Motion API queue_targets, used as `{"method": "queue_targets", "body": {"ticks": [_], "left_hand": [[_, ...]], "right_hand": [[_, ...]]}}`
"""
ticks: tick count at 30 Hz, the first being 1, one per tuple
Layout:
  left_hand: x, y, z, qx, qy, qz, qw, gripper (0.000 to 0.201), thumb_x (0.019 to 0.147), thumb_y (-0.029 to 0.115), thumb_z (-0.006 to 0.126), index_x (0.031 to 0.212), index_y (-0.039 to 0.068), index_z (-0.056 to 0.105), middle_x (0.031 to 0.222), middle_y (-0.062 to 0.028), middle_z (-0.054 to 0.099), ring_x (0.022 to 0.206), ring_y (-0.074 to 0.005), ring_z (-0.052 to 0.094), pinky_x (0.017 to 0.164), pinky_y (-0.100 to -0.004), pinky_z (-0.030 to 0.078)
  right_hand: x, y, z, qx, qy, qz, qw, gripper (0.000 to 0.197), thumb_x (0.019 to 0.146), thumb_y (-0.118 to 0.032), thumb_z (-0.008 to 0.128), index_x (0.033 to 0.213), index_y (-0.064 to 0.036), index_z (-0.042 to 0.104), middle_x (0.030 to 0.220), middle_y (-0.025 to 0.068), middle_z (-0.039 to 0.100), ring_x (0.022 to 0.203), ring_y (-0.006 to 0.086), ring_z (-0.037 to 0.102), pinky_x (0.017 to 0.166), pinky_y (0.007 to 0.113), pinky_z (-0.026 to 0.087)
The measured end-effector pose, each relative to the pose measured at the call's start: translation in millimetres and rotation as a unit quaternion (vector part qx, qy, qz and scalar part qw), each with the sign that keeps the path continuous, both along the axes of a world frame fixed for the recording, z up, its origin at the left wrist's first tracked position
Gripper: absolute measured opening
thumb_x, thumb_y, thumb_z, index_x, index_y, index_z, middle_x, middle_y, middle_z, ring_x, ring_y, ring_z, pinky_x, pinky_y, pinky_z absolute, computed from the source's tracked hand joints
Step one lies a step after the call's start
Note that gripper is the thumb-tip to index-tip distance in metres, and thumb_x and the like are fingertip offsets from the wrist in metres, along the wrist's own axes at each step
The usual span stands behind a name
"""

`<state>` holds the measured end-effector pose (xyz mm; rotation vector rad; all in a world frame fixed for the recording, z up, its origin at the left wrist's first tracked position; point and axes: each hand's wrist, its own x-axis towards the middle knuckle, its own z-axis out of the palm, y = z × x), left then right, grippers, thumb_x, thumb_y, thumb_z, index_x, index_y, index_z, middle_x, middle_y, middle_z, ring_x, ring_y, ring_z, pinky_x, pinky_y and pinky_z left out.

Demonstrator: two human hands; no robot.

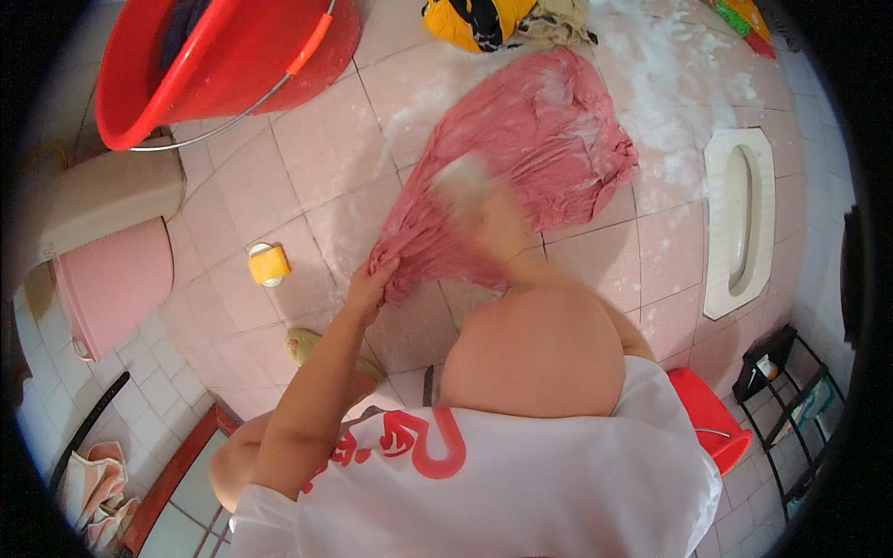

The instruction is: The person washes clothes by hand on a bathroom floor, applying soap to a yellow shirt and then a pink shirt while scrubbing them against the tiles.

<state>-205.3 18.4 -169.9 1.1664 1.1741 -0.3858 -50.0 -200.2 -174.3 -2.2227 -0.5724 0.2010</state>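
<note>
A wet pink garment lies spread and wrinkled on the tiled floor in front of me. My left hand is closed on its near left edge, bunching the fabric. Over the middle of the cloth, my right hand is smeared by motion. It grips a pale scrubbing brush, also blurred, which is on or just above the fabric. To the left of my left hand, a yellow bar of soap rests on a small white dish.
A big red bucket with a wire handle stands at the upper left. Yellow and black clothes lie beyond the garment. White suds cover tiles near the squat toilet. A red bucket and black rack are right.
</note>
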Motion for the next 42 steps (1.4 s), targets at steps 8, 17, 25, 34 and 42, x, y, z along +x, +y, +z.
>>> {"method": "queue_targets", "body": {"ticks": [8, 17, 25, 34, 42], "left_hand": [[-14, 25, 17, 0.050, 0.068, -0.134, 0.987, 0.039, 0.085, 0.022, 0.072, 0.116, 0.002, 0.060, 0.098, -0.0044, 0.066, 0.082, -0.0122, 0.061, 0.070, -0.0263, 0.050], [-23, 10, -14, 0.102, -0.042, -0.167, 0.980, 0.040, 0.090, 0.032, 0.064, 0.115, 0.001, 0.062, 0.098, -0.0050, 0.068, 0.086, -0.0148, 0.062, 0.078, -0.0289, 0.049], [-43, 24, 7, 0.243, -0.018, -0.300, 0.922, 0.038, 0.087, 0.031, 0.066, 0.109, 0.000, 0.065, 0.094, -0.0142, 0.070, 0.087, -0.0193, 0.065, 0.078, -0.0326, 0.049], [-48, 42, -8, 0.329, 0.065, -0.328, 0.883, 0.045, 0.086, 0.042, 0.064, 0.100, 0.000, 0.067, 0.093, -0.0229, 0.068, 0.091, -0.0359, 0.065, 0.079, -0.0406, 0.049], [-40, 19, -7, 0.348, 0.026, -0.411, 0.842, 0.039, 0.087, 0.039, 0.061, 0.103, 0.004, 0.065, 0.093, -0.0227, 0.066, 0.087, -0.0405, 0.064, 0.076, -0.0451, 0.049]], "right_hand": [[65, -157, -41, -0.210, 0.026, -0.186, 0.959, 0.036, 0.088, -0.034, 0.058, 0.124, -0.0291, 0.061, 0.084, 0.0214, 0.061, 0.072, 0.0353, 0.060, 0.062, 0.047, 0.049], [-35, 2, -8, -0.136, 0.105, 0.146, 0.974, 0.031, 0.091, -0.036, 0.052, 0.111, -0.0160, 0.065, 0.083, 0.0180, 0.066, 0.081, 0.0352, 0.065, 0.068, 0.046, 0.052], [75, -202, -35, -0.277, -0.179, -0.238, 0.914, 0.040, 0.083, -0.027, 0.065, 0.123, -0.0246, 0.061, 0.089, 0.0186, 0.061, 0.086, 0.0334, 0.063, 0.067, 0.048, 0.049], [-36, -36, -42, -0.104, 0.084, 0.112, 0.985, 0.038, 0.086, -0.035, 0.061, 0.120, -0.0160, 0.062, 0.110, 0.0176, 0.062, 0.091, 0.0351, 0.063, 0.078, 0.046, 0.051], [63, -179, -30, -0.195, -0.130, -0.255, 0.938, 0.037, 0.084, -0.028, 0.061, 0.121, -0.0193, 0.062, 0.085, 0.0170, 0.064, 0.075, 0.0347, 0.060, 0.064, 0.046, 0.049]]}}
